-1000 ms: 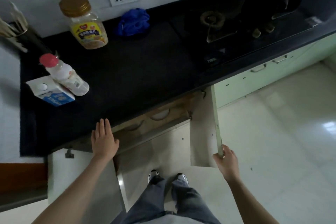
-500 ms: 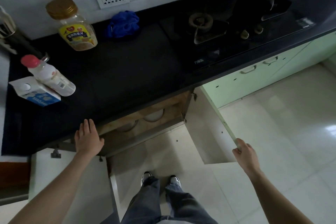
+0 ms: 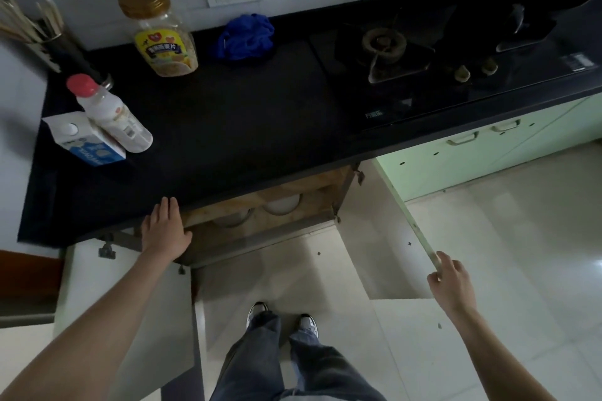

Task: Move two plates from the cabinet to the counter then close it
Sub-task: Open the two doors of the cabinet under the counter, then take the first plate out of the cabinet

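- Head view: the cabinet (image 3: 321, 187) gapes at lower centre, and its right door (image 3: 384, 254) stands wide over the floor. Bare dark counter (image 3: 244, 127) stretches between the bottles (image 3: 110, 114) on the left and the stove (image 3: 391, 49) on the right.
- Two plates (image 3: 281, 203) sit in shadow, only their pale rims showing under the counter's lip.
- The left hand (image 3: 166, 231) lies flat, fingers straight, on the counter edge just left of the plates. The right hand (image 3: 451, 283) pinches the right door's outer edge, well apart from them.

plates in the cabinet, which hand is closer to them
Left. The left hand rests at the counter edge just left of the plates; the right hand grips the edge of the open door, farther out.
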